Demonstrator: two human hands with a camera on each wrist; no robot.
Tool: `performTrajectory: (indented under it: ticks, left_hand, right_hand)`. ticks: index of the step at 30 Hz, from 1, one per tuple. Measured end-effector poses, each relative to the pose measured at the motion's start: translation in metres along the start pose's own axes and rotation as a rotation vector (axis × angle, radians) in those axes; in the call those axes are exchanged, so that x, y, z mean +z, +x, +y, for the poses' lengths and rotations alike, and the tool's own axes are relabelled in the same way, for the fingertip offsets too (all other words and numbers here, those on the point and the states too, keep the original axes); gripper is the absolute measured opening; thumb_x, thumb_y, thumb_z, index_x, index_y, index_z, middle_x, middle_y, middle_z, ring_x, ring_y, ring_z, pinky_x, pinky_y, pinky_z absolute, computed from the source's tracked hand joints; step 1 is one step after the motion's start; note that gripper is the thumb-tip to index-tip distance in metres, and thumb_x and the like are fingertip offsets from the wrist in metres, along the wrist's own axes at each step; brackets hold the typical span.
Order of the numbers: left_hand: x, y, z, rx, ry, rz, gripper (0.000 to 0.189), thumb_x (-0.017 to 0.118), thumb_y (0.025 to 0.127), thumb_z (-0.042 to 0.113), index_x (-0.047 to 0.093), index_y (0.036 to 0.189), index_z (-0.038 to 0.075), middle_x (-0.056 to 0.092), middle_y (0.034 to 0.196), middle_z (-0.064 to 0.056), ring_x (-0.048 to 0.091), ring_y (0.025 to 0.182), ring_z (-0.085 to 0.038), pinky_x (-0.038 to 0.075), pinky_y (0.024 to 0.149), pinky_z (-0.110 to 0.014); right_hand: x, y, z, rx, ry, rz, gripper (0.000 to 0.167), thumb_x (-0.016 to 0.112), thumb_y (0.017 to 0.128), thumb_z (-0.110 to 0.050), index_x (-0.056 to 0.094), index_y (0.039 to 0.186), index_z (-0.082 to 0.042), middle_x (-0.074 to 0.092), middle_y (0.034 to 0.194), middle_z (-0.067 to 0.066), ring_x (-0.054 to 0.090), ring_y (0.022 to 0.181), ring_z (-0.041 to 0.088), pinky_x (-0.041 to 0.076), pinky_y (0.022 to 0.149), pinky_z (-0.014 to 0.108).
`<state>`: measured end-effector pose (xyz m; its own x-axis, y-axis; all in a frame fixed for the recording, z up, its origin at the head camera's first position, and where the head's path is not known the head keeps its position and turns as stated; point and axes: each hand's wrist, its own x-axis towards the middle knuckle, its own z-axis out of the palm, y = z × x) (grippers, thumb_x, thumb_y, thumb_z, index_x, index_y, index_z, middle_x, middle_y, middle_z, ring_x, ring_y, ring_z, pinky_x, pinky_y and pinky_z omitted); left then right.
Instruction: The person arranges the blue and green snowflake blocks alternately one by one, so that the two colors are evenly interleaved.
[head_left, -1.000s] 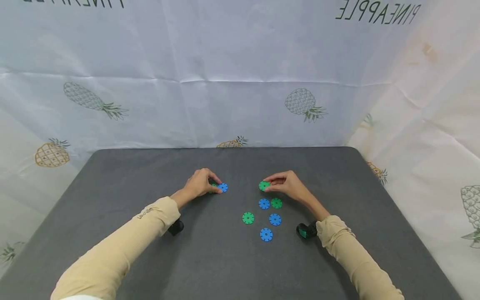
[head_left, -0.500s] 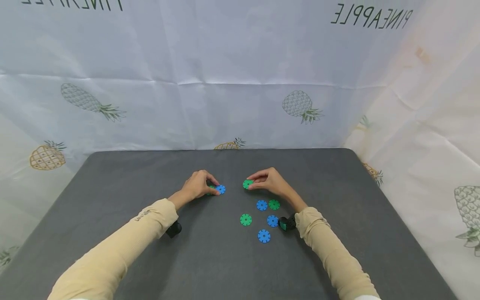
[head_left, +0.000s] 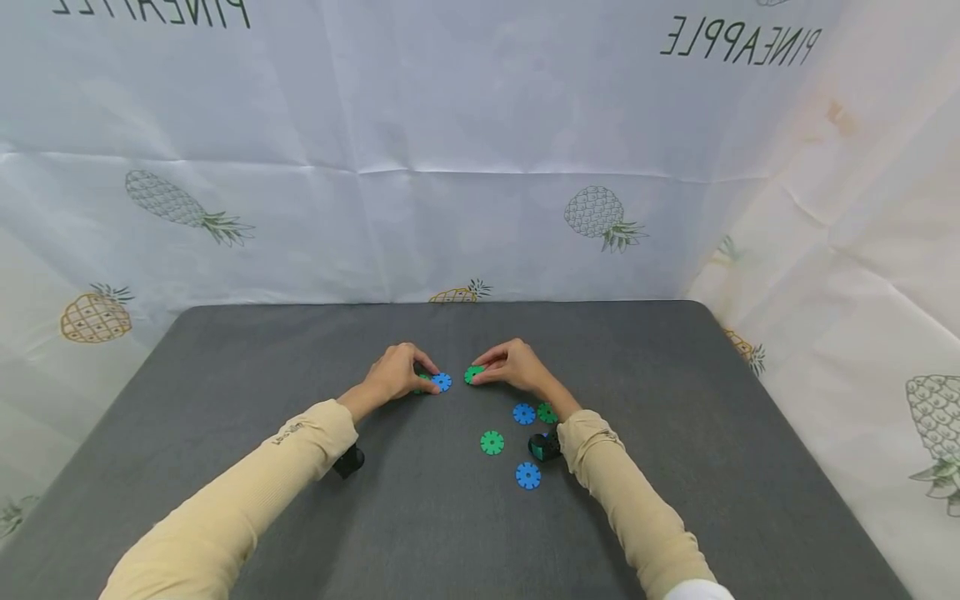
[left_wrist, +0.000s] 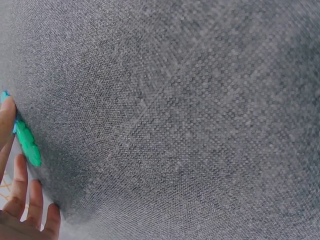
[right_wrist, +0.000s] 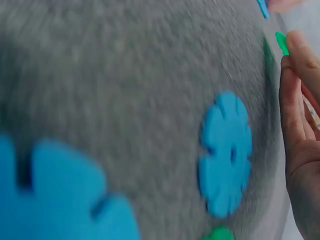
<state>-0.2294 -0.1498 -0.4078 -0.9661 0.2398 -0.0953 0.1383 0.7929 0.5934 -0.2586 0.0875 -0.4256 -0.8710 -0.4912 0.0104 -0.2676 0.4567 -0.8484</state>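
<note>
My left hand [head_left: 393, 372] pinches a blue notched disc [head_left: 442, 382] that is together with a green notched disc [head_left: 422, 385], partly covered by the fingers. In the left wrist view the thumb lies over the blue one, and the green disc [left_wrist: 28, 144] shows edge-on. Between thumb and fingertips my right hand [head_left: 516, 367] holds another green notched disc [head_left: 472, 375], a short gap to the right of the blue one. The right wrist view shows that green disc [right_wrist: 282, 44] raised over the table, its shadow beneath.
Loose on the dark grey table [head_left: 420, 533] lie a blue disc [head_left: 524, 414], a green disc [head_left: 547, 412], another green disc [head_left: 492, 442] and a nearer blue disc [head_left: 528, 476]. The right wrist camera [head_left: 543, 447] largely hides one more blue disc. A pineapple-print cloth [head_left: 450, 225] hangs behind.
My right hand has moved left with its green disc, closing most of the distance to my left hand. The left hand stays nearly in place, still holding the blue and green discs.
</note>
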Motion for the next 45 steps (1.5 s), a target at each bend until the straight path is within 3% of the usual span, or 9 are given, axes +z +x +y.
performTrajectory:
  ticks: [6,13,27,38,45]
  left_hand:
    - [0.0,-0.001,0.003,0.013,0.001,0.003,0.022,0.085,0.074,0.019,0.078,0.093,0.013,0.064,0.105,-0.008,0.052,0.069,-0.015,0.038,0.052,-0.027]
    - [0.0,-0.001,0.003,-0.001,0.007,0.007,0.022,0.084,0.074,0.019,0.078,0.094,0.013,0.064,0.108,-0.009,0.056,0.072,-0.016,0.043,0.054,-0.027]
    - [-0.001,0.001,0.004,-0.004,0.025,-0.002,0.021,0.084,0.074,0.02,0.078,0.093,0.013,0.064,0.107,-0.008,0.056,0.073,-0.016,0.043,0.054,-0.028]
    - [-0.002,0.0,0.008,0.021,0.113,-0.006,0.022,0.085,0.074,0.023,0.078,0.093,0.015,0.06,0.109,-0.009,0.056,0.073,-0.017,0.046,0.055,-0.029]
    - [-0.003,0.001,0.009,0.14,0.252,0.004,0.018,0.084,0.075,0.024,0.076,0.088,0.015,0.062,0.11,-0.007,0.059,0.095,-0.024,0.052,0.073,-0.04]
  right_hand:
    - [0.009,0.002,-0.006,-0.029,-0.104,0.003,0.025,0.081,0.078,-0.016,0.076,0.099,-0.002,0.073,0.085,0.008,0.068,0.075,0.012,0.054,0.065,0.024]
    - [0.014,0.005,-0.016,-0.034,-0.252,0.009,0.027,0.082,0.078,-0.02,0.077,0.1,-0.005,0.073,0.086,0.006,0.067,0.072,0.011,0.052,0.063,0.021]
    - [0.013,0.004,-0.018,0.006,-0.235,-0.022,0.023,0.081,0.077,-0.011,0.076,0.099,-0.004,0.073,0.088,0.006,0.067,0.072,0.011,0.053,0.062,0.021]
    - [0.016,0.008,-0.025,0.015,-0.266,-0.03,0.02,0.082,0.077,-0.011,0.076,0.095,-0.004,0.072,0.083,0.004,0.066,0.071,0.01,0.052,0.063,0.02]
    - [0.017,0.009,-0.024,0.047,-0.262,-0.034,0.02,0.082,0.076,-0.011,0.077,0.095,-0.006,0.072,0.082,0.002,0.065,0.07,0.008,0.052,0.063,0.02]
